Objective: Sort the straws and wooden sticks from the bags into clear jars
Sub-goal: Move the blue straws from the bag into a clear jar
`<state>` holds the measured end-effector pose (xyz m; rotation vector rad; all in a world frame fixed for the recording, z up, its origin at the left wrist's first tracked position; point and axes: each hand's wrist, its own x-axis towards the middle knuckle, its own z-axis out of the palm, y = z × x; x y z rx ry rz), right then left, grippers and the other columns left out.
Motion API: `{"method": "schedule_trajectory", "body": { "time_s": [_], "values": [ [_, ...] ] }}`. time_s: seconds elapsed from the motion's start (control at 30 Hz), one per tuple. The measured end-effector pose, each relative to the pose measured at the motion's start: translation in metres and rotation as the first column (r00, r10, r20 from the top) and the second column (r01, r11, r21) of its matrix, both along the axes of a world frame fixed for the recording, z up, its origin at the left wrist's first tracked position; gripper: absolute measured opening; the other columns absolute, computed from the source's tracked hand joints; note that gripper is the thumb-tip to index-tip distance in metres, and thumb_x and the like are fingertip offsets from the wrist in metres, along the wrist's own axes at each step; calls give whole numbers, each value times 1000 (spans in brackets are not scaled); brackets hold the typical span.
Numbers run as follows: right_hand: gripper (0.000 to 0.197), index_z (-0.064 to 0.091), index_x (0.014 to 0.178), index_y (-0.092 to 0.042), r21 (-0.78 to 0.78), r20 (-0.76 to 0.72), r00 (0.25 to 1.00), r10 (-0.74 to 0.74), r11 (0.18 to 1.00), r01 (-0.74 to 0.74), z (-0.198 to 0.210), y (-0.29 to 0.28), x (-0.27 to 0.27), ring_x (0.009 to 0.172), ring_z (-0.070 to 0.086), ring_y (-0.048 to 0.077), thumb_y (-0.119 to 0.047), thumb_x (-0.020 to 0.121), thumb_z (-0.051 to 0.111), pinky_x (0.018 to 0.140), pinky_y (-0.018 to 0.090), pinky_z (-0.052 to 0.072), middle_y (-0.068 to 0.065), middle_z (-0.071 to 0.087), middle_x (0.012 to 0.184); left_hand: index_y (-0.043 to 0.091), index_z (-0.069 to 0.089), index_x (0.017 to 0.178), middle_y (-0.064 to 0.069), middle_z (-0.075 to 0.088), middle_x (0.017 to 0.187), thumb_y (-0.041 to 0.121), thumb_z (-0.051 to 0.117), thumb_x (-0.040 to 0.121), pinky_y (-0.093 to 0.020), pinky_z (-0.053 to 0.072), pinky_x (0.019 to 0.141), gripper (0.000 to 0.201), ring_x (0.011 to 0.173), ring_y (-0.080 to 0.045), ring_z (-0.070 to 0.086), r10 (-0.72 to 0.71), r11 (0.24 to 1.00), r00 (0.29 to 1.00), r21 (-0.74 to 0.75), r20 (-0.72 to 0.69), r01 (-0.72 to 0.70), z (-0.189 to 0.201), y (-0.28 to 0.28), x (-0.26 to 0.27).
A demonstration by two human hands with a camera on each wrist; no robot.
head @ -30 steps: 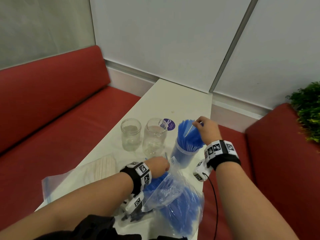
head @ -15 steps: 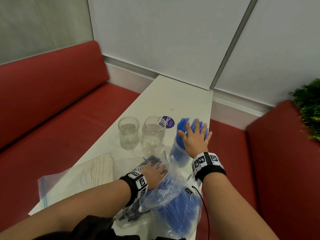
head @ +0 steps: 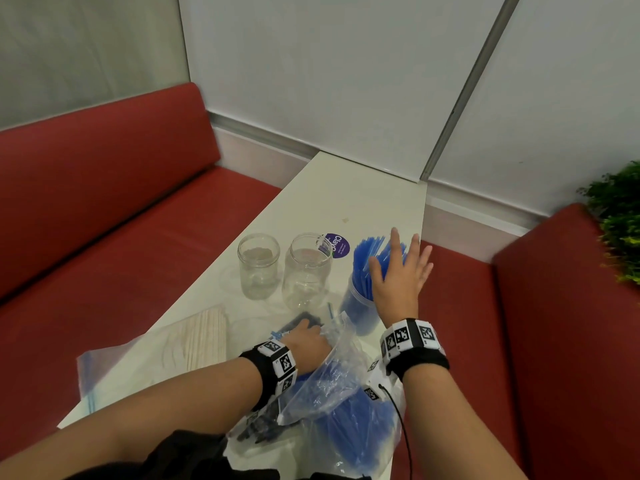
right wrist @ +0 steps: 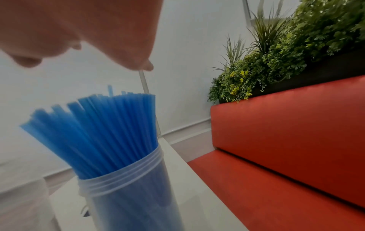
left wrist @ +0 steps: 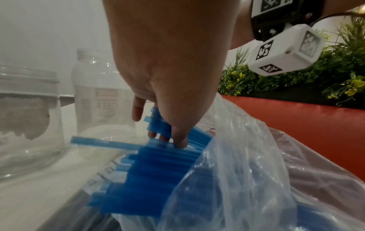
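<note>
A clear jar [head: 356, 315] [right wrist: 134, 195] near the table's right edge stands packed with upright blue straws [head: 367, 252] [right wrist: 102, 132]. My right hand [head: 398, 275] [right wrist: 98, 23] hovers flat just over their tops, fingers spread, holding nothing. My left hand [head: 308, 341] [left wrist: 164, 118] is at the mouth of a clear plastic bag [head: 343, 379] [left wrist: 247, 164] and grips a small bunch of blue straws [left wrist: 158, 164] there. Two empty clear jars [head: 259, 265] [head: 306, 268] stand left of the filled one. Wooden sticks [head: 204, 337] lie in a zip bag at the left.
A second bag of dark straws [head: 263, 424] lies under my left wrist. A purple sticker [head: 338, 244] is on the white table [head: 346, 188]. Red bench seats [head: 138, 258] flank the table, and green plants [head: 620, 230] sit behind the right one.
My right hand let go of the straw tops in the jar and opened flat over them. My left hand pushed forward into the bag's mouth and took hold of blue straws.
</note>
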<state>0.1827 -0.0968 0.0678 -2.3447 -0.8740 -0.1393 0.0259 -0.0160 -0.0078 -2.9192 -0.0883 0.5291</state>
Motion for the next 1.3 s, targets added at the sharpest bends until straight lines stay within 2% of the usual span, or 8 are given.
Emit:
{"method": "schedule_trajectory", "body": {
  "time_s": [0.13, 0.27, 0.4, 0.57, 0.73, 0.9, 1.1, 1.3],
  "values": [
    [39, 56, 138, -22, 370, -72, 978, 194, 916, -154, 0, -2, -25, 132, 46, 12, -12, 101, 48, 115, 35, 38, -1, 54, 140, 14, 48, 137, -9, 47, 143, 21, 41, 103, -50, 29, 109, 36, 130, -31, 42, 49, 997, 997, 67, -56, -46, 13, -1, 1],
    [47, 58, 135, -18, 56, -489, 776, 397, 903, -427, -10, -5, -46, 123, 57, 12, 3, 94, 49, 110, 34, 45, 2, 64, 132, 17, 52, 136, -5, 50, 142, 22, 40, 104, -46, 33, 106, 35, 130, -27, 44, 138, 989, 974, 82, -178, -125, 44, 3, 8],
    [44, 60, 134, -13, -268, -673, 645, 363, 692, -670, -27, -4, -60, 115, 61, 21, -14, 90, 66, 102, 35, 49, 7, 66, 128, 7, 56, 131, -11, 59, 131, 17, 44, 103, -38, 45, 100, 33, 121, -27, 57, 229, 971, 950, -13, -213, -238, 92, 8, 9],
    [19, 69, 110, -7, -272, -539, 781, 316, 812, -516, -34, 10, -80, 84, 61, 11, -20, 98, 62, 90, 30, 48, -9, 64, 83, 4, 59, 128, -11, 62, 125, 15, 43, 101, -34, 44, 94, 33, 121, -27, 56, 245, 966, 969, -76, -36, -247, 144, 3, 10],
    [21, 61, 75, -15, 348, -621, 642, 451, 892, -289, -17, 2, -89, 56, 57, 7, -14, 96, 66, 57, 18, 49, -6, 63, 58, 14, 63, 78, 2, 55, 66, 53, 49, 95, -30, 42, 56, 45, 63, -16, 57, 172, 972, 957, -196, 235, -127, 198, 10, 18],
    [35, 50, 66, -9, 256, -568, 718, 402, 916, -310, 16, 21, -86, 51, 51, 13, -8, 101, 51, 62, 31, 44, 3, 53, 56, 15, 63, 71, 3, 59, 62, 62, 37, 96, -30, 44, 57, 59, 58, -12, 55, 136, 939, 887, -344, 442, 27, 198, 14, 22],
    [38, 54, 63, -20, 627, -556, 576, 599, 757, -183, 54, 0, -64, 52, 42, 19, -35, 93, 72, 56, 30, 43, 1, 42, 55, 14, 71, 101, 1, 73, 88, 47, 41, 102, -22, 50, 66, 45, 82, -15, 70, 809, 233, 468, -925, 356, 301, 200, 52, 20],
    [44, 52, 59, -19, 816, -439, 512, 738, 566, -117, 129, -5, -49, 48, 46, 21, -40, 87, 78, 61, 37, 49, 3, 44, 53, 2, 70, 103, -16, 73, 102, 53, 36, 102, -37, 53, 86, 61, 93, -26, 69, 601, -428, 705, -897, -377, -115, 131, 47, 9]
  ]
}}
